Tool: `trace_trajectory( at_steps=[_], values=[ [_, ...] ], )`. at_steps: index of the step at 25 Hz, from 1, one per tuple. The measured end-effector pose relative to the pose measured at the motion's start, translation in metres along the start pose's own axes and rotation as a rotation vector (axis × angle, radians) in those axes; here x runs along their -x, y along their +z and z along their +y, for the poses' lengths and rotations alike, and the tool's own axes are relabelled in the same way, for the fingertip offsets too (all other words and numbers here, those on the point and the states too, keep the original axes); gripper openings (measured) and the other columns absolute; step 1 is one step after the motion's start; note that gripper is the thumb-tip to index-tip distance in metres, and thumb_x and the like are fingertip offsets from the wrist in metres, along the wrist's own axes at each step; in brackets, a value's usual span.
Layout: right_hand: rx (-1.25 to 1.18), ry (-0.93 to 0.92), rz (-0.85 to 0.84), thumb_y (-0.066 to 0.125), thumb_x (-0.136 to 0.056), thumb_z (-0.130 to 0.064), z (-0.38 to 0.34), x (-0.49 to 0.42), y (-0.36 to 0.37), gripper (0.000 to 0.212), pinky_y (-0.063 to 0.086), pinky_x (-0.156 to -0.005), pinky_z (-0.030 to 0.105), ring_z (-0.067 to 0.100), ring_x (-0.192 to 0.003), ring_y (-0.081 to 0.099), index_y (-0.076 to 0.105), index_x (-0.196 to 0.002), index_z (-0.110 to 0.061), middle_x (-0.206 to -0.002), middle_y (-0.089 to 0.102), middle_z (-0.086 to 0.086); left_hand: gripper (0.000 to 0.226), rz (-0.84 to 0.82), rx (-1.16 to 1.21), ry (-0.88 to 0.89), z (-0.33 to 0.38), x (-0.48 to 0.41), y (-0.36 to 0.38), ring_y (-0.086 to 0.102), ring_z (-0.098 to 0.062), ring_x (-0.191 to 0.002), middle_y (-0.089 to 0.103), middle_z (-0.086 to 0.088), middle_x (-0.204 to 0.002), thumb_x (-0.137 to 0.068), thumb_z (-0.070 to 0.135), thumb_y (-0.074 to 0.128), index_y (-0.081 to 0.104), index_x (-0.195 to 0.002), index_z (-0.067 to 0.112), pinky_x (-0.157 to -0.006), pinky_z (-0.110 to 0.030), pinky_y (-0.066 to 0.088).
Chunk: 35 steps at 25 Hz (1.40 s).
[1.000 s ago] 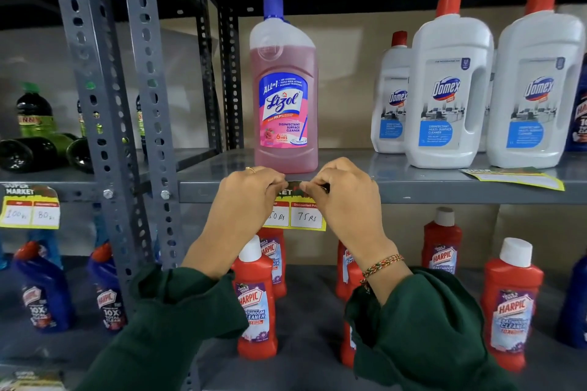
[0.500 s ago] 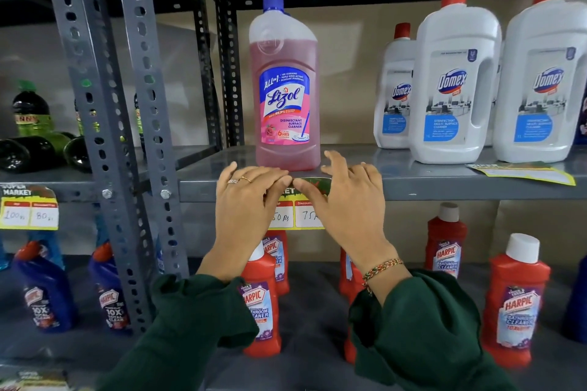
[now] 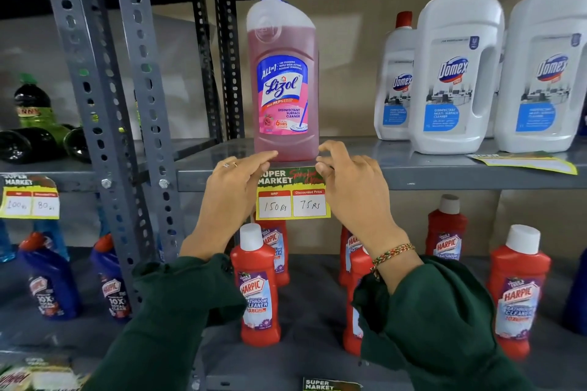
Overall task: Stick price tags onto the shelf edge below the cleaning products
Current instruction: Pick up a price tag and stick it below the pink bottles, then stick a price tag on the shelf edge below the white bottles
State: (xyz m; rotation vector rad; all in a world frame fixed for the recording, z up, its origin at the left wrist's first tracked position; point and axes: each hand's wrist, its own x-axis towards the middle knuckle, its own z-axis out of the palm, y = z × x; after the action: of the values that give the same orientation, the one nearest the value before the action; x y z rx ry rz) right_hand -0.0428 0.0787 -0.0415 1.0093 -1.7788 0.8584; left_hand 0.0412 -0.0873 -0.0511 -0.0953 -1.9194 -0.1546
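The price tag [image 3: 292, 192] hangs on the front edge of the grey metal shelf [image 3: 444, 176], directly below the pink Lizol bottle [image 3: 283, 73]. It is yellow-bordered, with a dark "SUPER MARKET" header and two white boxes handwritten "150 Rs" and "75 Rs". Its lower half drops below the shelf edge.

To the right on the same shelf stand white Domex bottles [image 3: 454, 73], and a loose tag [image 3: 524, 162] lies flat near the edge in front of them. Red Harpic bottles [image 3: 259, 286] stand on the lower shelf, partly behind the wrists. Far left, on the next rack, another tag [image 3: 30, 197] reads "100" and "80".

The left hand [image 3: 236, 190] rests at the tag's upper left corner, fingers nearly together, fingertips touching the header and shelf edge. The right hand [image 3: 346, 181] sits at the upper right corner, fingers loosely curled and slightly parted, tips against the tag's top; neither hand grips anything.
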Motion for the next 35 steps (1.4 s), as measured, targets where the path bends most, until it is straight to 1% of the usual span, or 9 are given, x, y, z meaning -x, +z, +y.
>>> trace_trajectory(
  at_steps=[5, 7, 9, 13, 19, 21, 24, 29, 35],
  values=[
    [-0.196, 0.082, -0.202, 0.045, -0.090, -0.007, 0.012, -0.005, -0.017, 0.021, 0.050, -0.075, 0.041, 0.035, -0.086, 0.061, 0.045, -0.111, -0.012, -0.093, 0.072, 0.014, 0.051, -0.031, 0.155, -0.153, 0.011, -0.010, -0.014, 0.058, -0.005, -0.097, 0.045, 0.007, -0.130, -0.099, 0.023, 0.033, 0.010, -0.145, 0.023, -0.068, -0.019, 0.051],
    [-0.368, 0.175, -0.204, 0.044, -0.090, -0.002, 0.028, -0.012, -0.037, 0.025, 0.046, -0.080, 0.022, 0.021, -0.095, 0.061, 0.047, -0.112, -0.014, -0.104, 0.071, 0.007, 0.051, -0.006, 0.201, -0.229, 0.027, -0.018, -0.011, 0.055, -0.002, -0.100, 0.044, 0.009, -0.133, -0.100, 0.031, 0.027, 0.003, -0.145, 0.025, -0.074, -0.011, 0.043],
    [-0.331, 0.225, -0.109, 0.046, -0.089, -0.002, 0.049, -0.021, -0.063, 0.024, 0.039, -0.076, 0.009, 0.013, -0.094, 0.059, 0.053, -0.109, -0.014, -0.106, 0.070, 0.005, 0.049, 0.046, 0.174, -0.187, 0.051, -0.029, 0.002, 0.051, -0.010, -0.108, 0.051, -0.003, -0.133, -0.101, 0.033, 0.026, 0.010, -0.145, 0.021, -0.085, -0.017, 0.041],
    [0.001, 0.268, 0.005, 0.045, -0.085, -0.004, 0.120, -0.029, -0.112, 0.023, 0.044, -0.076, 0.038, 0.036, -0.096, 0.054, 0.058, -0.103, -0.013, -0.098, 0.068, 0.018, 0.047, 0.034, 0.041, 0.025, 0.119, -0.048, 0.050, 0.047, -0.031, -0.118, 0.057, -0.018, -0.125, -0.095, 0.029, 0.032, 0.037, -0.136, 0.006, -0.098, -0.044, 0.038],
    [0.367, 0.483, -0.564, 0.041, -0.091, -0.036, 0.189, -0.027, -0.153, 0.038, 0.033, -0.088, 0.047, 0.042, -0.115, 0.033, 0.043, -0.111, -0.005, -0.109, 0.055, 0.032, 0.043, -0.186, -0.176, 0.113, 0.193, -0.049, 0.140, 0.055, -0.029, -0.111, 0.068, -0.014, -0.110, -0.092, 0.031, 0.032, 0.062, -0.109, 0.004, -0.095, -0.042, 0.036],
    [0.331, 0.409, -0.529, 0.044, -0.090, -0.041, 0.197, -0.024, -0.154, 0.041, 0.032, -0.091, 0.049, 0.040, -0.118, 0.032, 0.044, -0.106, -0.004, -0.110, 0.057, 0.025, 0.039, -0.162, -0.237, 0.049, 0.202, -0.046, 0.153, 0.060, -0.029, -0.099, 0.070, -0.010, -0.101, -0.091, 0.029, 0.034, 0.065, -0.100, 0.008, -0.083, -0.039, 0.034],
    [0.060, 0.253, -0.220, 0.059, -0.084, -0.018, 0.206, -0.017, -0.156, 0.019, 0.033, -0.080, 0.040, 0.036, -0.097, 0.045, 0.044, -0.089, -0.008, -0.088, 0.055, 0.012, 0.040, -0.127, -0.264, -0.023, 0.208, -0.043, 0.154, 0.061, -0.030, -0.084, 0.071, -0.009, -0.092, -0.092, 0.031, 0.031, 0.065, -0.093, 0.010, -0.075, -0.037, 0.029],
    [-0.418, 0.199, -0.144, 0.062, -0.081, -0.003, 0.207, 0.007, -0.178, 0.020, 0.039, -0.061, 0.014, 0.014, -0.070, 0.051, 0.046, -0.083, -0.015, -0.075, 0.053, 0.000, 0.038, -0.133, 0.143, -0.151, 0.236, -0.055, 0.152, 0.060, -0.020, -0.097, 0.068, -0.003, -0.111, -0.094, 0.040, 0.041, 0.055, -0.121, 0.019, -0.090, -0.041, 0.037],
    [-0.265, -0.046, -0.165, 0.067, -0.079, -0.009, 0.232, 0.027, -0.187, 0.017, 0.042, -0.076, 0.022, 0.017, -0.084, 0.056, 0.061, -0.094, -0.008, -0.090, 0.062, 0.006, 0.012, -0.056, 0.213, -0.152, 0.266, -0.049, 0.166, 0.048, -0.001, -0.093, 0.068, -0.002, -0.103, -0.087, 0.011, 0.060, 0.069, -0.094, 0.012, -0.090, -0.028, 0.037]
  ],
)
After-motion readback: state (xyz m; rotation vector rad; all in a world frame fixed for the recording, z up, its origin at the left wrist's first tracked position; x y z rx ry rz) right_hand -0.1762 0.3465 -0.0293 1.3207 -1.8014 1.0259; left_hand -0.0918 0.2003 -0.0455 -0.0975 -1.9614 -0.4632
